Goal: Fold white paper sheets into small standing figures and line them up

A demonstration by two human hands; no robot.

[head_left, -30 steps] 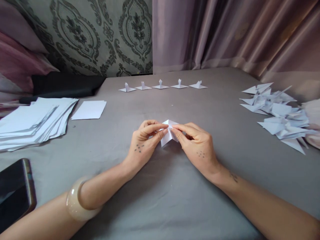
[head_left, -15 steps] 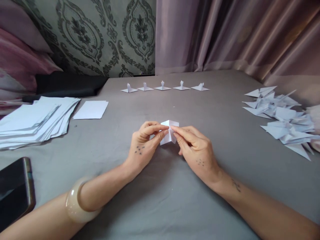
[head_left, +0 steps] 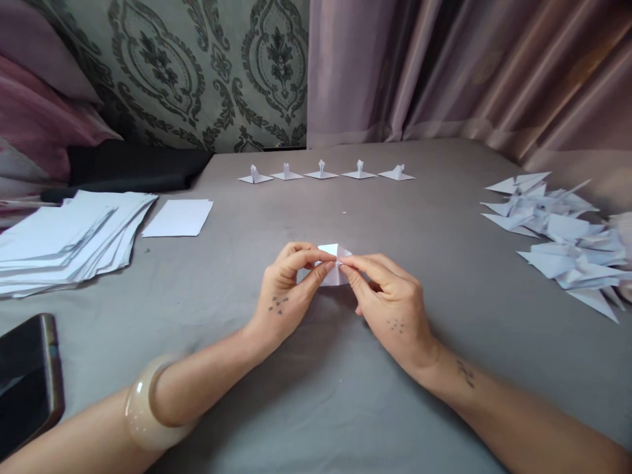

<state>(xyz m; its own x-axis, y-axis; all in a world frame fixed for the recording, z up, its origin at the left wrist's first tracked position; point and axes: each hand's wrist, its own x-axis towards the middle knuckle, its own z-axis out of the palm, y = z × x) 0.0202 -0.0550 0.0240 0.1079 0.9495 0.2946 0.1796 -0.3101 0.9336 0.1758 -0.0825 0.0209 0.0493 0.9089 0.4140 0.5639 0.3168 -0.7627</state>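
A small creased piece of white paper (head_left: 336, 276) is held between both hands near the middle of the view, just over the grey cloth. My left hand (head_left: 296, 276) pinches its left side with thumb and index finger. From the right, my right hand (head_left: 388, 289) pinches the same paper, its fingertips almost meeting those of the left. The fingers cover both sides of the paper, so only its upper and lower parts show.
Several folded white paper figures (head_left: 321, 170) stand in a row at the back. A heap of folded paper (head_left: 567, 230) lies at right. Paper sheets (head_left: 64, 243), a smaller square stack (head_left: 178, 218) and a phone (head_left: 32, 382) are at left, near a black cloth (head_left: 138, 164).
The paper has sunk slightly and its creased shape looks flatter. Both hands' fingertips have come closer together at its middle.
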